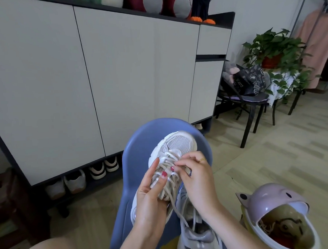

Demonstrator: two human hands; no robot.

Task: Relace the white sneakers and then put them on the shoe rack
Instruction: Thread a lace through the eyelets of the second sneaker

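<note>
A white mesh sneaker lies on a blue plastic chair, toe pointing away from me. My left hand grips the sneaker's left side, thumb pressed on the laces. My right hand pinches a cream shoelace over the tongue. A loose lace end trails down toward me. A second white sneaker sits nearer me on the chair, partly under my right arm. The shoe rack is the open bottom shelf of the cabinet at left, holding several shoes.
A tall white-doored cabinet stands behind the chair. A lilac-lidded bin sits at lower right. A black chair with bags and a potted plant stand at right. My knee shows at lower left.
</note>
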